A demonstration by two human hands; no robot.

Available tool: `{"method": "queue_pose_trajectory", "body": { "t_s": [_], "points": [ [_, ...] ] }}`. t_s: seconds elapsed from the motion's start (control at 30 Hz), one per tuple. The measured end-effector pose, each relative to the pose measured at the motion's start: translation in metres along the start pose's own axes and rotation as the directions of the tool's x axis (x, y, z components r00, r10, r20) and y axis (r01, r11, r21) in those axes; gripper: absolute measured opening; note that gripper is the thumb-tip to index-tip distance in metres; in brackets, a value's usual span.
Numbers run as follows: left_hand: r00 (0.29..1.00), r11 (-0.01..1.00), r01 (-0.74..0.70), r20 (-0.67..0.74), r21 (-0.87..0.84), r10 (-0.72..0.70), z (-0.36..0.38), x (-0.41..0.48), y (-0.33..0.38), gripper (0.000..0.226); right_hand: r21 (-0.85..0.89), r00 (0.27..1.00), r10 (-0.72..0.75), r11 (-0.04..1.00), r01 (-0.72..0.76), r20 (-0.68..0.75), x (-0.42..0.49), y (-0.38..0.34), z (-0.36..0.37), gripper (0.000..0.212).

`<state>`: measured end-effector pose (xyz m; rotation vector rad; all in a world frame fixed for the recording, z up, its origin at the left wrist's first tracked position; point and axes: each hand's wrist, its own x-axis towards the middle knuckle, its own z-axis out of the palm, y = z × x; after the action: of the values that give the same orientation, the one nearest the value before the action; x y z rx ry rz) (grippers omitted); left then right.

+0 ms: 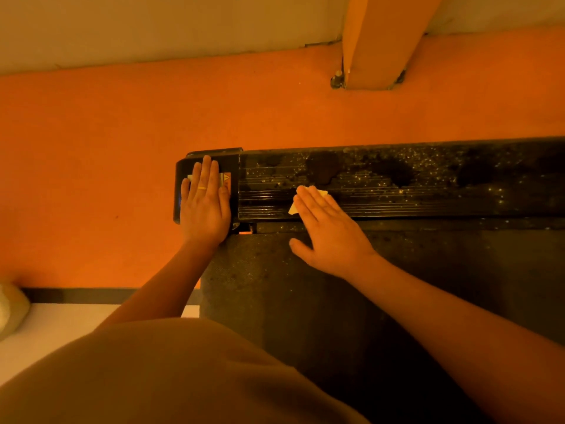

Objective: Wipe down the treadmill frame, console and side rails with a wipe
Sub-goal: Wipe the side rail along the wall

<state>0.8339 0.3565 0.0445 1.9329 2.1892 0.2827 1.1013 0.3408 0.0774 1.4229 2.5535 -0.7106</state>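
Head view: two hands, one wipe, one rail.
Right hand, fingers straight, presses wipe on rail at centre; left hand, fingers flat, rests on end cap at 9 o'clock from it.

The carpeted floor is a flat, saturated orange. The long ribbed plastic side rail of the treadmill is glossy black. It is lined with fine parallel grooves, dusted with pale speckles and marked by darker matt blotches. Its rounded black end cap carries a label with a yellow-orange warning triangle. The small folded wipe is cream-white. The textured treadmill belt is dull charcoal grey. A thin ring shows yellow. The square post is orange, the wall beige, the loose shirt tan.
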Motion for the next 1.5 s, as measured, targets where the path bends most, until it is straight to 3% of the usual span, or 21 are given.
{"method": "queue_pose_trajectory", "body": {
  "t_s": [0.1,0.27,0.47,0.6,0.8,1.0,1.17,1.5],
  "points": [
    [1.0,1.0,-0.001,0.003,-0.004,0.001,-0.001,0.0,0.0,0.059,-0.013,1.0,-0.006,1.0,0.006,-0.015,-0.014,0.023,-0.002,0.078],
    [1.0,1.0,0.005,-0.012,-0.007,-0.005,-0.001,-0.001,0.002,0.058,-0.009,0.993,0.102,0.995,-0.103,-0.054,-0.052,0.073,-0.007,0.075],
    [1.0,1.0,-0.004,-0.021,-0.003,0.004,0.0,-0.001,0.0,0.056,0.031,0.992,0.076,0.997,-0.073,-0.104,-0.02,0.03,0.003,0.076],
    [1.0,1.0,-0.003,-0.021,-0.014,0.003,0.001,-0.001,0.001,0.057,-0.017,0.993,0.044,0.999,-0.046,-0.108,-0.022,0.038,0.002,0.075],
    [1.0,1.0,-0.007,-0.013,0.0,0.007,0.002,0.0,-0.002,0.059,0.004,0.969,0.151,0.988,-0.154,-0.197,-0.044,0.057,0.001,0.072],
    [1.0,1.0,-0.009,0.001,0.009,0.009,0.001,0.001,-0.003,0.063,-0.001,0.993,-0.04,0.999,0.04,-0.114,0.009,-0.023,0.012,0.075],
    [1.0,1.0,-0.015,0.013,0.013,0.015,0.002,0.001,-0.004,0.062,-0.004,0.994,-0.099,0.995,0.099,-0.051,0.059,-0.071,0.007,0.071],
    [1.0,1.0,-0.003,-0.002,-0.006,0.003,0.002,0.0,-0.003,0.059,-0.044,0.996,-0.082,0.996,0.081,-0.026,0.025,-0.012,0.002,0.065]
  ]
}}
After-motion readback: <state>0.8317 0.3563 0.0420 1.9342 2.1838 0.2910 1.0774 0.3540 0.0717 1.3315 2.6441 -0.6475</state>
